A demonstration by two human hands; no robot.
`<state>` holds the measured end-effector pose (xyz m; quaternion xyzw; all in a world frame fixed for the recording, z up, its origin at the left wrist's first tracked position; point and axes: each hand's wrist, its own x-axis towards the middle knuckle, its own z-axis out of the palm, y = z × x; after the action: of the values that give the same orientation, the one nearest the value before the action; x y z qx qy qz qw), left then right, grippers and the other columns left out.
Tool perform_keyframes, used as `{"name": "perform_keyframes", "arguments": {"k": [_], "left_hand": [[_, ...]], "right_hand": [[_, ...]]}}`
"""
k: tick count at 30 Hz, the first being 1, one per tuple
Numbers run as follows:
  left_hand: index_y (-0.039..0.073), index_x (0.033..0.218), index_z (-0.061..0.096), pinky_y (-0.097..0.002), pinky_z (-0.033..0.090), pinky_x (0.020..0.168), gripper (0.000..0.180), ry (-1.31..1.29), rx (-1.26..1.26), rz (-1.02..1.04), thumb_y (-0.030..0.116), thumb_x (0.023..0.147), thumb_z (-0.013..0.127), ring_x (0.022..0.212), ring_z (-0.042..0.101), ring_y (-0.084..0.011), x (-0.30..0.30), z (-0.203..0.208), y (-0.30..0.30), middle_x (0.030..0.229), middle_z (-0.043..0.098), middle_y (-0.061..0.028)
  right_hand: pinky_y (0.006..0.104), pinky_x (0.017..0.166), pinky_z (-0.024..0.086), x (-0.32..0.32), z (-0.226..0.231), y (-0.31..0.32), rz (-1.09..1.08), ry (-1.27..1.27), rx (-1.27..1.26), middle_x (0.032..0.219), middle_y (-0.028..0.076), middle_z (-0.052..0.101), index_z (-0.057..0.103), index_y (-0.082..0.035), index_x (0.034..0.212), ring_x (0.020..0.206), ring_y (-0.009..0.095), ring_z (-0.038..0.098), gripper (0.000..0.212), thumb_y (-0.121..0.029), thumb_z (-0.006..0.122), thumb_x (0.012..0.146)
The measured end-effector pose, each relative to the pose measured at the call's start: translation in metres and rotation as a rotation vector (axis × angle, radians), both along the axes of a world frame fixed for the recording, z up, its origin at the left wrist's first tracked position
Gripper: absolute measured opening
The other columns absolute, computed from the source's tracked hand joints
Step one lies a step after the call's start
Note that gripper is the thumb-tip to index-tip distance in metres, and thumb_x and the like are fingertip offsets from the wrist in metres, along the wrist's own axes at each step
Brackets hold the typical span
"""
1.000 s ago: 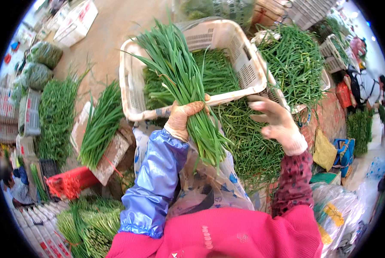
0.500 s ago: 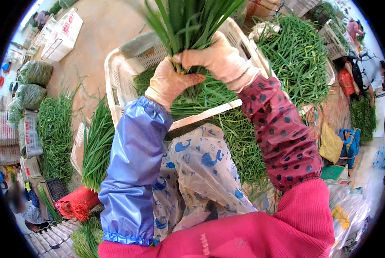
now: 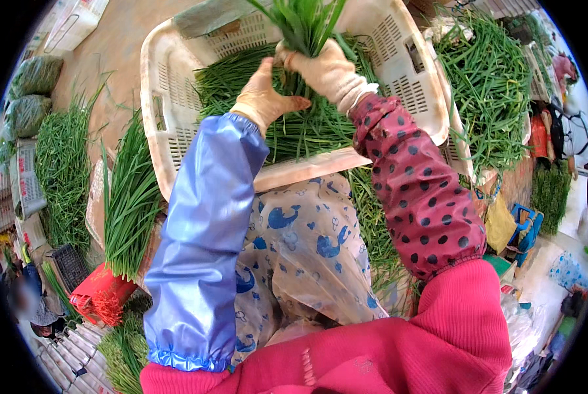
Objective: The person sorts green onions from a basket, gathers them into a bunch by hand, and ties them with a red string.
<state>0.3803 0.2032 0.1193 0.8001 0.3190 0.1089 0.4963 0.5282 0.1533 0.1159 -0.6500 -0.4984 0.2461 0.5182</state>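
In my gloved right hand (image 3: pixel 331 75) is a bunch of green chives (image 3: pixel 305 25), gripped near its lower part with the leaves pointing away from me. My left hand (image 3: pixel 262 100), also gloved, is just left of the bunch, fingers up and thumb spread apart; it appears to hold nothing. Both hands are over a white plastic crate (image 3: pixel 307 169) in front of my knees. Loose chives (image 3: pixel 235 75) lie inside it, partly hidden by my hands and sleeves.
Left of the crate lies a stack of long chives (image 3: pixel 131 203) beside a red bundle of ties (image 3: pixel 103 295). A heap of loose greens (image 3: pixel 484 85) fills another container at right. Bagged greens (image 3: pixel 34 69) and a blue stool (image 3: pixel 525 226) stand further off.
My left hand has come off the bunch and opened. My right hand keeps hold of the chives. The view has shifted, with the crate now showing more fully.
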Motion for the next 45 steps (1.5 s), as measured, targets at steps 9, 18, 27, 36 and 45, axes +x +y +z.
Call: {"name": "perform_keyframes", "arguments": {"k": [9, 18, 27, 36, 45], "left_hand": [[0.001, 0.131, 0.051, -0.0374, 0.044, 0.102, 0.072, -0.245, -0.388, 0.3, 0.016, 0.07, 0.085, 0.118, 0.054, -0.026, -0.098, 0.075, -0.051, 0.125, 0.059, -0.015], [0.007, 0.112, 0.064, -0.0381, 0.042, 0.1, 0.055, -0.2, 0.401, 0.481, 0.004, 0.06, 0.082, 0.113, 0.054, -0.0307, -0.103, 0.048, -0.104, 0.113, 0.063, -0.0119], [0.006, 0.119, 0.061, -0.0454, 0.031, 0.108, 0.058, -0.378, 0.676, 0.506, 0.013, 0.067, 0.083, 0.122, 0.049, -0.032, -0.062, 0.09, -0.16, 0.117, 0.062, -0.0104], [0.001, 0.102, 0.067, -0.0273, 0.053, 0.08, 0.015, -1.141, -0.558, 0.416, 0.011, 0.091, 0.064, 0.08, 0.066, -0.0173, -0.054, 0.115, -0.186, 0.089, 0.069, -0.0085], [0.003, 0.094, 0.069, -0.0263, 0.045, 0.051, 0.011, 0.523, -0.371, -0.285, 0.004, 0.088, 0.06, 0.058, 0.059, -0.0115, -0.128, 0.065, -0.174, 0.071, 0.067, -0.0038]], "right_hand": [[0.0344, 0.085, 0.049, 0.011, 0.002, -0.005, 0.036, -0.319, -0.37, 0.107, 0.009, 0.069, 0.063, -0.008, 0.118, 0.095, 0.022, 0.065, 0.036, -0.023, 0.067, 0.085], [0.0308, 0.086, 0.047, 0.013, 0.087, -0.067, 0.172, 0.042, 0.063, 0.101, 0.012, 0.067, 0.064, -0.007, 0.107, 0.093, 0.022, 0.063, 0.015, -0.01, 0.057, 0.093], [0.028, 0.078, 0.05, -0.026, 0.186, -0.142, 0.015, 0.39, 0.142, 0.095, 0.003, 0.065, 0.063, -0.003, 0.109, 0.086, 0.012, 0.061, 0.024, -0.001, 0.063, 0.086], [0.0299, 0.076, 0.049, -0.05, 0.248, -0.206, -0.367, 0.073, -0.047, 0.084, 0.004, 0.068, 0.067, 0.0, 0.095, 0.081, 0.014, 0.062, 0.018, -0.015, 0.062, 0.088], [0.0342, 0.096, 0.043, 0.097, 0.223, -0.247, -0.615, -0.075, 0.236, 0.091, 0.004, 0.071, 0.068, -0.017, 0.103, 0.087, 0.021, 0.064, 0.018, -0.022, 0.051, 0.098]]}}
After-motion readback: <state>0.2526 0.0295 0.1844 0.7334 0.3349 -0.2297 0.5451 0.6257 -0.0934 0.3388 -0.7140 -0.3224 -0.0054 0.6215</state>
